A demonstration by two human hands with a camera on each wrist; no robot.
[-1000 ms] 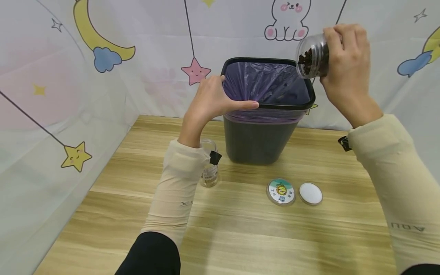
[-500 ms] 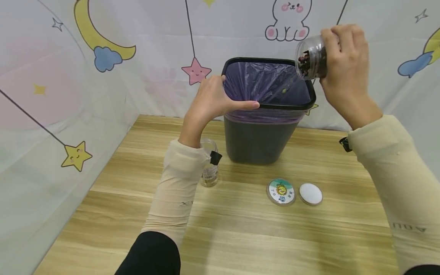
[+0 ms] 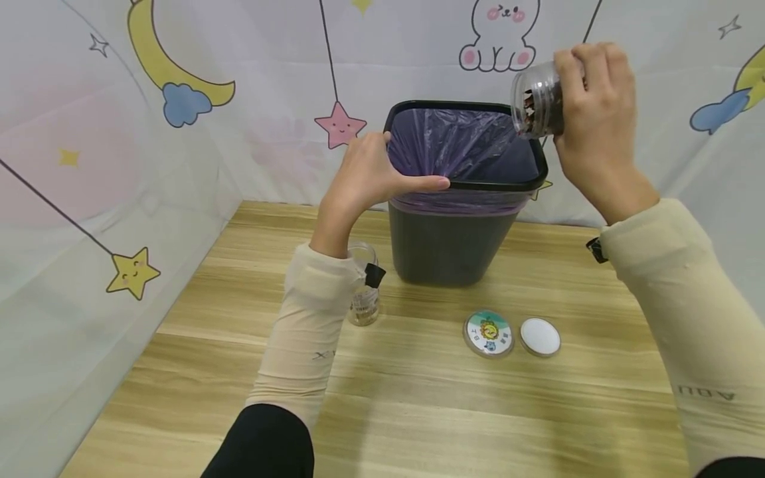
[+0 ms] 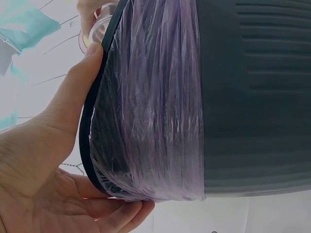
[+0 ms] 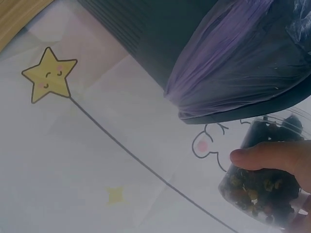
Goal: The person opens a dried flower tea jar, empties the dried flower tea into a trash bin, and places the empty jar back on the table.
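In the head view my right hand grips a clear plastic jar, tipped on its side with its mouth over the right rim of the bin. Dark dried bits with some yellowish pieces fill much of the jar in the right wrist view. My left hand holds the near left corner of the grey trash can. Its thumb lies along the black rim, and the fingers curl round the outside, over the purple liner bag.
On the wooden table stands a second clear jar, partly behind my left forearm. Two round lids lie in front of the bin, one with a sunflower print, one plain white. A patterned cloth hangs close behind.
My right hand and the jar have shifted slightly left. The dark bits near the jar's mouth have moved and look fewer. A small yellow-green piece seen over the liner half a second ago is gone from view.
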